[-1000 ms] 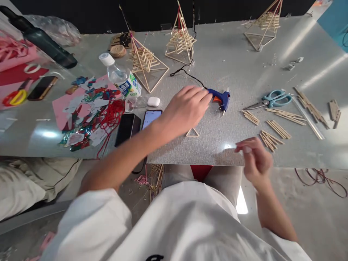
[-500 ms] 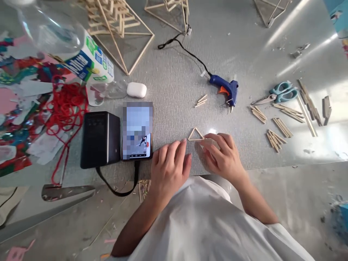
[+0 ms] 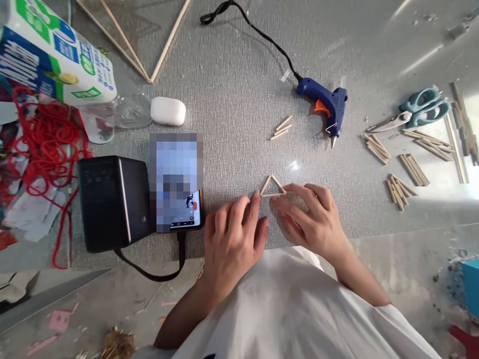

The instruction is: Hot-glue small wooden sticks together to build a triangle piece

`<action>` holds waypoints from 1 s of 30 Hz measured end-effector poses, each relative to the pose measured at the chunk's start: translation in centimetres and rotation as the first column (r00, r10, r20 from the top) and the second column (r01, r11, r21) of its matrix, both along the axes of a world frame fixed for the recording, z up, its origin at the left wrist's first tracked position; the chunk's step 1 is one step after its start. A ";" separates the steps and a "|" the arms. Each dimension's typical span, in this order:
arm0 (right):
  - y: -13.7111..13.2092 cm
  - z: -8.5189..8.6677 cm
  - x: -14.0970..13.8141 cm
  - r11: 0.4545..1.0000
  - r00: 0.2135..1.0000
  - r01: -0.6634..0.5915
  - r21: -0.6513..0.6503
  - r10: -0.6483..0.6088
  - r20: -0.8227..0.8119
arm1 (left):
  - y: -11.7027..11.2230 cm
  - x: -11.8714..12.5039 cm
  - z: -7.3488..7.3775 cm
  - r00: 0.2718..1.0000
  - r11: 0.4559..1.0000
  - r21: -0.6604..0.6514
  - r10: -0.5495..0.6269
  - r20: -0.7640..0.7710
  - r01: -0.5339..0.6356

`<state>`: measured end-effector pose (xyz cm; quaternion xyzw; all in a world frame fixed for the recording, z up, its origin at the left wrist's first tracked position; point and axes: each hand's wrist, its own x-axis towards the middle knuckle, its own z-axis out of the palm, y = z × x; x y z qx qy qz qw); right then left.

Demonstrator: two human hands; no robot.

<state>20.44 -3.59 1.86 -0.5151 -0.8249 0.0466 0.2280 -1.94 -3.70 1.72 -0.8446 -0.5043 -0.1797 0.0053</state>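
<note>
A small triangle of wooden sticks [image 3: 273, 186] lies flat on the grey textured mat [image 3: 239, 89]. My left hand [image 3: 234, 232] rests on the mat with fingers stretched out, a fingertip touching the triangle's left corner. My right hand [image 3: 312, 217] lies beside it, fingers apart and slightly bent, its fingertips at the triangle's right corner and base. Neither hand holds anything. Three loose short sticks [image 3: 281, 127] lie above the triangle. A blue hot glue gun [image 3: 325, 101] with an orange trigger rests farther back, its black cord [image 3: 243, 22] running up and left.
A phone [image 3: 176, 182] leans on a black box [image 3: 110, 199] at left. Behind them lie a white earbud case [image 3: 168, 110], a water bottle [image 3: 56, 60] and red string [image 3: 45, 144]. Teal scissors [image 3: 419, 107] and several stick bundles [image 3: 402, 172] sit at right.
My left hand came back from the glue gun and my right hand came up; both now rest at the triangle. The camera has moved closer and lower over the mat.
</note>
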 end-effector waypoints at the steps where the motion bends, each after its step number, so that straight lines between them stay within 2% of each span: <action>1: 0.0 0.0 0.0 1.000 1.000 0.004 -0.004 -0.004 -0.004 | 0.0 0.0 0.0 1.000 1.000 -0.001 0.001 0.002 -0.001; 13: 0.0 -0.1 0.0 1.000 1.000 0.009 -0.008 -0.010 -0.023 | -0.3 0.0 0.0 1.000 1.000 -0.012 -0.002 0.018 0.002; 17: 0.0 -0.3 0.3 1.000 0.999 0.005 0.008 -0.005 -0.035 | -0.6 -0.1 -0.6 0.997 0.999 0.033 0.014 0.078 -0.016; 19: 0.1 -0.4 0.5 1.000 0.999 0.001 0.020 0.000 -0.048 | -0.7 -0.5 -1.1 0.986 0.992 0.120 -0.045 0.159 0.026; 22: 0.2 -0.7 0.6 0.999 0.997 -0.002 0.041 0.005 -0.076 | -0.9 -1.3 -1.2 0.938 0.951 0.256 -0.240 0.250 0.175; 24: 0.3 -0.8 0.7 0.998 0.997 -0.007 0.063 0.012 -0.075 | -1.4 -1.6 -0.8 0.880 0.880 0.305 -0.432 0.195 0.365; 25: 0.3 -0.8 0.7 0.997 0.998 -0.013 0.079 0.018 -0.067 | -1.9 -1.6 -0.5 0.832 0.818 0.318 -0.538 0.131 0.479; 28: 0.6 -1.0 0.8 0.991 0.998 -0.033 0.133 0.039 -0.043 | -3.9 -1.5 -0.1 0.580 0.540 0.286 -0.811 -0.075 0.792; 29: 0.6 -1.0 0.8 0.989 0.998 -0.034 0.146 0.041 -0.041 | -4.6 -1.5 -0.4 0.480 0.446 0.244 -0.871 -0.101 0.861; 30: 0.7 -1.1 0.8 0.987 0.998 -0.032 0.155 0.039 -0.042 | -5.3 -1.5 -0.8 0.398 0.376 0.181 -0.912 -0.098 0.908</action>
